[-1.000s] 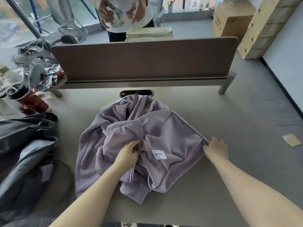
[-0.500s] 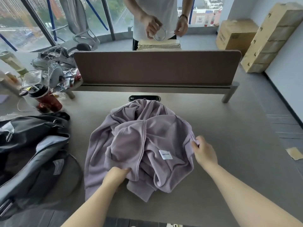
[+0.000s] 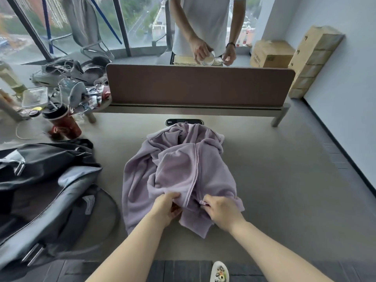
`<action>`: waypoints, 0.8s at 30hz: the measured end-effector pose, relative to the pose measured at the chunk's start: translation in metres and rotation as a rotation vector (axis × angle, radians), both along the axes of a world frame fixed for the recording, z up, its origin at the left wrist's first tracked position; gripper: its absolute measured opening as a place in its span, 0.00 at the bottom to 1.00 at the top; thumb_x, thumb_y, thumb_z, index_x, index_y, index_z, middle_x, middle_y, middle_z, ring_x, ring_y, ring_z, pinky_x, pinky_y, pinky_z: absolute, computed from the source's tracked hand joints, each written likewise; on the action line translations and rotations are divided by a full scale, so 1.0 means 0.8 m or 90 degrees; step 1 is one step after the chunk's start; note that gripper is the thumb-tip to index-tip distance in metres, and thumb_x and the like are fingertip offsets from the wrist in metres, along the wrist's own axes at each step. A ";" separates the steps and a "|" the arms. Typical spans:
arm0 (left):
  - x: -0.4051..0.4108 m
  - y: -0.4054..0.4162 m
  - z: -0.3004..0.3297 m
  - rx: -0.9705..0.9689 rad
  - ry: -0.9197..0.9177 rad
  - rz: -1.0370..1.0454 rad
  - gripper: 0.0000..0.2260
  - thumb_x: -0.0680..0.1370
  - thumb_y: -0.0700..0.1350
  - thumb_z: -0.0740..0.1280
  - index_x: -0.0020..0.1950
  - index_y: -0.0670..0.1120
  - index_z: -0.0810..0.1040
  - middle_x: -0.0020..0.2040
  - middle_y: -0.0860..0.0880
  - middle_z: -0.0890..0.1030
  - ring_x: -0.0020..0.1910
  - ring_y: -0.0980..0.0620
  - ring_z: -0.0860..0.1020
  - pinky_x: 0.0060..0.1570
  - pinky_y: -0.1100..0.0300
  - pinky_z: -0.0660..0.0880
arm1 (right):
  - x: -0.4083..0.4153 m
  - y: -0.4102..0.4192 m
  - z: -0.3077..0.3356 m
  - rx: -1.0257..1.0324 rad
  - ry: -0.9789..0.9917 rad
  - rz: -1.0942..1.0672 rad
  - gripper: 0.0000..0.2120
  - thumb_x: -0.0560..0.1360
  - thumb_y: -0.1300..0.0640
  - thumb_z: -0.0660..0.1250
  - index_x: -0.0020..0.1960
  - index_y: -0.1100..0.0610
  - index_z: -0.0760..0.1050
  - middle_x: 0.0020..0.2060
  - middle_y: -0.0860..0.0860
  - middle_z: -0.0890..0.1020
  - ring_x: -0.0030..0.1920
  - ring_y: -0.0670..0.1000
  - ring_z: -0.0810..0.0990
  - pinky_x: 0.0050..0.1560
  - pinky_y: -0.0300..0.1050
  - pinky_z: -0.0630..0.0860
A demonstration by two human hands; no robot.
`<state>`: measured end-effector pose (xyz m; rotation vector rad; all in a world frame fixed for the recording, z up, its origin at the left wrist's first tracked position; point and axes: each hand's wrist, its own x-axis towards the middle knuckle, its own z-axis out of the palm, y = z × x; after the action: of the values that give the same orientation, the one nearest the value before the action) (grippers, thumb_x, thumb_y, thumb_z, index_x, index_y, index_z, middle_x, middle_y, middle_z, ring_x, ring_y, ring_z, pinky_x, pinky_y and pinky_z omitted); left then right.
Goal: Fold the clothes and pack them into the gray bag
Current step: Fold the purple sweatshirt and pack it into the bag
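Lilac hoodie [image 3: 179, 174] lies crumpled in the middle of the desk [image 3: 274, 180], its long axis running from the near edge toward the far divider panel [image 3: 199, 84], with the bunched hood end pointing away and the hem toward the person. Its zipper [image 3: 195, 176] runs roughly along that axis, leaning slightly left as it comes nearer. Both hands work at the near hem: the left hand [image 3: 165, 208] grips a fold of fabric just left of the zipper, fingers curled into the cloth, and the right hand [image 3: 220, 210] pinches the zipper pull [image 3: 204, 203] at the lower end. A gray bag [image 3: 46, 190] lies open on the desk's left side, just beside the hoodie. Behind the divider another person [image 3: 203, 27] stands holding a small cup [image 3: 208, 59].
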<state>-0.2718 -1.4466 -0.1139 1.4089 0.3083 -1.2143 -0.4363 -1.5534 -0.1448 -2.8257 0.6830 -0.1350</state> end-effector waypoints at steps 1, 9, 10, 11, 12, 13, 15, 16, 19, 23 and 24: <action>0.002 0.005 0.001 -0.003 -0.017 -0.017 0.08 0.77 0.34 0.64 0.46 0.46 0.71 0.45 0.42 0.78 0.44 0.45 0.77 0.43 0.52 0.76 | 0.003 0.011 -0.005 0.043 0.050 0.013 0.13 0.80 0.49 0.57 0.48 0.55 0.76 0.43 0.51 0.83 0.43 0.54 0.82 0.35 0.47 0.70; 0.003 0.030 -0.043 -0.009 0.027 -0.141 0.11 0.75 0.38 0.70 0.58 0.41 0.78 0.52 0.39 0.83 0.48 0.42 0.82 0.34 0.56 0.79 | -0.002 0.060 -0.026 0.075 0.069 -0.006 0.13 0.77 0.53 0.54 0.50 0.54 0.76 0.46 0.52 0.82 0.46 0.55 0.81 0.41 0.52 0.76; 0.001 0.029 -0.044 -0.008 0.024 -0.151 0.09 0.75 0.38 0.70 0.56 0.41 0.79 0.49 0.40 0.84 0.46 0.43 0.82 0.35 0.56 0.79 | -0.004 0.063 -0.029 0.048 0.031 -0.005 0.16 0.77 0.50 0.51 0.48 0.54 0.77 0.42 0.51 0.82 0.43 0.55 0.82 0.38 0.51 0.76; -0.002 0.027 -0.045 -0.006 0.015 -0.166 0.07 0.75 0.37 0.69 0.52 0.41 0.80 0.45 0.41 0.84 0.42 0.45 0.82 0.34 0.57 0.79 | -0.006 0.066 -0.030 0.035 -0.010 -0.018 0.18 0.77 0.49 0.51 0.46 0.53 0.78 0.39 0.50 0.82 0.40 0.53 0.82 0.35 0.50 0.76; -0.005 0.025 -0.043 -0.001 0.004 -0.184 0.04 0.75 0.37 0.69 0.49 0.42 0.80 0.41 0.43 0.83 0.39 0.47 0.81 0.33 0.58 0.78 | -0.008 0.069 -0.030 0.032 -0.054 -0.036 0.18 0.78 0.48 0.52 0.45 0.52 0.79 0.37 0.49 0.83 0.38 0.52 0.82 0.33 0.48 0.76; -0.007 0.023 -0.041 0.000 -0.003 -0.200 0.03 0.75 0.37 0.69 0.46 0.43 0.80 0.38 0.44 0.81 0.36 0.49 0.80 0.31 0.60 0.77 | -0.009 0.070 -0.029 0.038 -0.082 -0.055 0.17 0.78 0.47 0.54 0.45 0.51 0.80 0.37 0.48 0.83 0.37 0.51 0.82 0.33 0.47 0.77; -0.010 0.017 -0.037 -0.009 -0.015 -0.220 0.02 0.74 0.38 0.71 0.44 0.43 0.80 0.36 0.45 0.80 0.34 0.50 0.79 0.30 0.62 0.77 | -0.011 0.068 -0.026 0.042 -0.106 -0.068 0.15 0.77 0.47 0.57 0.46 0.50 0.82 0.37 0.47 0.84 0.36 0.49 0.82 0.32 0.45 0.77; -0.011 0.014 -0.035 -0.015 -0.022 -0.225 0.02 0.74 0.38 0.71 0.44 0.43 0.80 0.35 0.45 0.80 0.34 0.50 0.79 0.33 0.61 0.77 | -0.012 0.066 -0.025 0.033 -0.114 -0.067 0.15 0.77 0.47 0.57 0.45 0.50 0.82 0.36 0.47 0.84 0.35 0.49 0.82 0.31 0.44 0.77; -0.012 0.005 -0.031 -0.018 -0.057 -0.239 0.03 0.74 0.38 0.72 0.42 0.42 0.80 0.34 0.45 0.82 0.34 0.50 0.80 0.36 0.59 0.78 | -0.012 0.059 -0.017 -0.010 -0.118 -0.045 0.14 0.75 0.48 0.58 0.42 0.49 0.82 0.32 0.45 0.83 0.30 0.47 0.81 0.24 0.40 0.73; -0.011 -0.007 -0.027 0.001 -0.171 -0.295 0.07 0.71 0.37 0.75 0.38 0.41 0.77 0.33 0.43 0.80 0.32 0.48 0.78 0.31 0.60 0.75 | -0.014 0.055 -0.016 -0.032 -0.152 -0.039 0.13 0.74 0.47 0.59 0.40 0.47 0.82 0.30 0.44 0.81 0.27 0.45 0.78 0.21 0.38 0.70; -0.012 -0.009 -0.026 0.009 -0.206 -0.312 0.09 0.70 0.37 0.76 0.37 0.42 0.76 0.33 0.43 0.79 0.31 0.47 0.77 0.31 0.59 0.73 | -0.016 0.056 -0.017 -0.033 -0.157 -0.040 0.13 0.74 0.47 0.60 0.39 0.47 0.82 0.29 0.43 0.81 0.27 0.45 0.78 0.21 0.37 0.70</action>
<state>-0.2810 -1.4540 -0.1348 1.7233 -0.2715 -1.3413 -0.4489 -1.5090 -0.1587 -2.7709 0.7208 -0.5085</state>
